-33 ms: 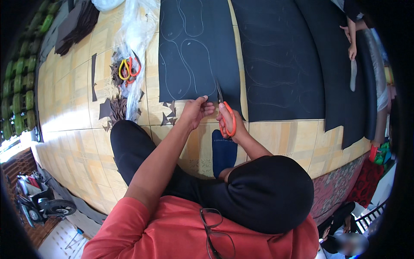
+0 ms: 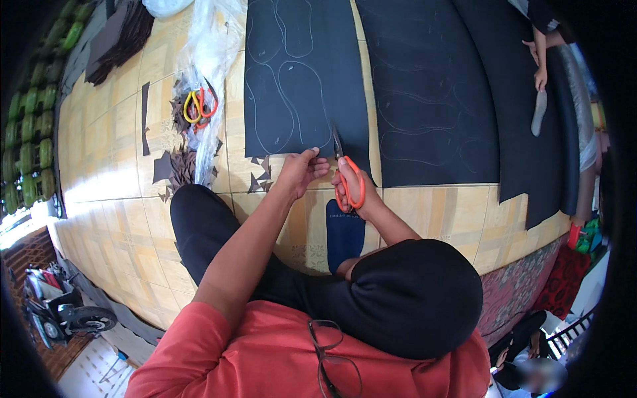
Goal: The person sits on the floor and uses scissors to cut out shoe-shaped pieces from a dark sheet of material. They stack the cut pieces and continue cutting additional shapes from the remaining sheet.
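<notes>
While the left hand (image 2: 302, 171) pinches the near edge of the dark sheet (image 2: 298, 79) on the floor, the right hand (image 2: 355, 189) grips orange scissors (image 2: 345, 176), blades pointing away into that edge.

honestly the only packaging here is a crumpled clear plastic bag (image 2: 211, 50) lying on the tiled floor, upper left

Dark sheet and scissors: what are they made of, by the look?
Dark sheet: probably foam rubber or felt-like material; matte, no sheen, lies flat, takes pale drawn outlines. Can't tell which.
Scissors: grey metal blades, glossy orange handles, likely plastic or plastic-coated, held in the right hand. The left hand pinches the sheet's edge.
</notes>
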`<state>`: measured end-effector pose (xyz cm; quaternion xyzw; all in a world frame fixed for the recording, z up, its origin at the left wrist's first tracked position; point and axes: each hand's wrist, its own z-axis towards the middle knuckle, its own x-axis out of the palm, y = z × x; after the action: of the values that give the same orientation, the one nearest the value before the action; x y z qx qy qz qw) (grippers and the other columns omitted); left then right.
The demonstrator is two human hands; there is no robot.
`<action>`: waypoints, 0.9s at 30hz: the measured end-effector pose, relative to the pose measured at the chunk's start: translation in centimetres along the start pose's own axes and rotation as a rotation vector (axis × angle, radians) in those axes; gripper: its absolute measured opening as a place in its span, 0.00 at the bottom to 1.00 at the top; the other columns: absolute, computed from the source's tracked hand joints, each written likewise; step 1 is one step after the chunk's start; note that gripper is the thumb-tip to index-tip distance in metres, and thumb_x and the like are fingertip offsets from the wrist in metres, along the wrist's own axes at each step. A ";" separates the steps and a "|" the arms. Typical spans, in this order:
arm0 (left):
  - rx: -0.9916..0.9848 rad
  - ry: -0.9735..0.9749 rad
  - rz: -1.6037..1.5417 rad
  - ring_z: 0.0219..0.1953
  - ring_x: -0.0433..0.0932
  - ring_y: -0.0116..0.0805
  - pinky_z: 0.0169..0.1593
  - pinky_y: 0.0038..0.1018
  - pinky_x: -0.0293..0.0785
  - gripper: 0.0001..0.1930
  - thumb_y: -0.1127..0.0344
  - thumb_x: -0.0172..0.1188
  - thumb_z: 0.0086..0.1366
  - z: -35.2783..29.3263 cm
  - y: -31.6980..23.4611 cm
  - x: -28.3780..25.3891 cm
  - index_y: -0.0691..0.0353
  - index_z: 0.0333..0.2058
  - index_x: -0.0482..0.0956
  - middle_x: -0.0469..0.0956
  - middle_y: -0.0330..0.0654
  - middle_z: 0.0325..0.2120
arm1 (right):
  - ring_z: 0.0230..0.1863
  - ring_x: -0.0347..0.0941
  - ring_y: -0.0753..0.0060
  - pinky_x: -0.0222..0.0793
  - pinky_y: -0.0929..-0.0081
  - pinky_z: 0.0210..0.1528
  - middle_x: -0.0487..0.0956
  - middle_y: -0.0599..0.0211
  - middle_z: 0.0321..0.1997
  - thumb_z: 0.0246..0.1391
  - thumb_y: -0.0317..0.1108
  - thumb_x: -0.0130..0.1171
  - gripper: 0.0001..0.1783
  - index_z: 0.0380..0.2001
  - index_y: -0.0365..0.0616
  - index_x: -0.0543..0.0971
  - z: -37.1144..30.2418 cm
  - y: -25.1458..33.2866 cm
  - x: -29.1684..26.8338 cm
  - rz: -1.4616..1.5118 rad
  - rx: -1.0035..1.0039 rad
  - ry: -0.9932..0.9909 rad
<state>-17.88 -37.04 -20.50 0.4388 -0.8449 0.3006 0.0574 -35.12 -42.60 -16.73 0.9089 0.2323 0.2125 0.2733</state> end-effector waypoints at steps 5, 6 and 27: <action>0.047 -0.005 0.105 0.32 0.83 0.42 0.36 0.32 0.83 0.13 0.66 0.55 0.68 0.7 -0.4 -1.1 0.75 0.37 0.74 0.80 0.53 0.32 | 0.12 0.65 0.71 0.67 0.72 0.17 0.68 0.69 0.16 0.59 0.73 0.42 0.43 0.30 0.35 0.75 -3.1 2.2 -1.3 0.107 0.267 0.187; 0.058 0.001 0.135 0.32 0.83 0.42 0.35 0.32 0.83 0.13 0.66 0.55 0.69 0.8 -0.5 -1.2 0.76 0.37 0.74 0.80 0.53 0.32 | 0.12 0.65 0.71 0.67 0.72 0.17 0.68 0.69 0.16 0.59 0.73 0.41 0.43 0.31 0.35 0.75 -4.1 2.5 -2.0 0.079 0.277 0.205; -0.011 -0.055 0.077 0.35 0.81 0.44 0.41 0.34 0.83 0.13 0.66 0.55 0.68 -1.5 0.4 -3.3 0.74 0.41 0.73 0.78 0.53 0.35 | 0.09 0.64 0.75 0.62 0.76 0.11 0.65 0.71 0.13 0.57 0.73 0.44 0.43 0.31 0.33 0.72 -2.0 -0.3 -0.4 -0.235 0.108 0.128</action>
<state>-16.44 -33.72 -20.70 0.4137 -0.8641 0.2857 0.0247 -36.59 -41.83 -15.51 0.8735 0.3651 0.2235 0.2317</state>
